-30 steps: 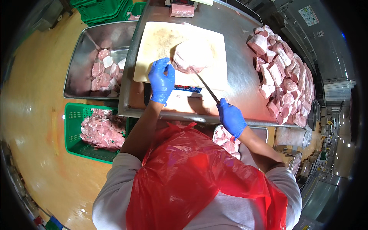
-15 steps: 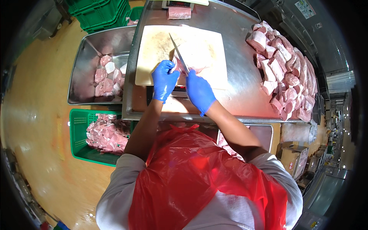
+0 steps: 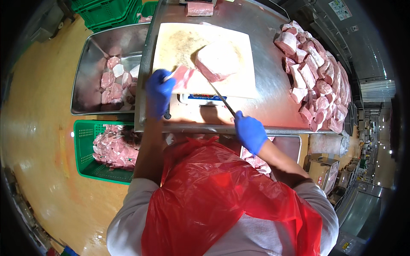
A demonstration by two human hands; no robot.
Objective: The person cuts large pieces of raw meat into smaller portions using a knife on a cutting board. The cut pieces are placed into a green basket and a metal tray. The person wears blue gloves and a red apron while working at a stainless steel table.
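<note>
My blue-gloved left hand (image 3: 159,94) grips a thin slice of pink-and-white meat (image 3: 183,77) at the left front of the cream cutting board (image 3: 175,42). A larger piece of pork (image 3: 218,59) lies on the board, right of centre. My blue-gloved right hand (image 3: 248,133), at the front edge of the steel table, is closed on the handle of a long knife (image 3: 223,98), its blade angled toward the large piece. A blue-panelled scale (image 3: 204,97) shows under the board's front edge.
A large pile of pork (image 3: 316,81) covers the table's right side. Left are a steel tub (image 3: 89,68) with meat pieces, a green crate (image 3: 83,153) with trimmings and stacked green crates (image 3: 106,15). A pork block (image 3: 199,9) sits behind the board; a meat tray (image 3: 288,147) is below the table edge.
Over the last half second, my left hand has moved left with the slice, away from the large piece. My right hand and knife have drawn back toward the lower right.
</note>
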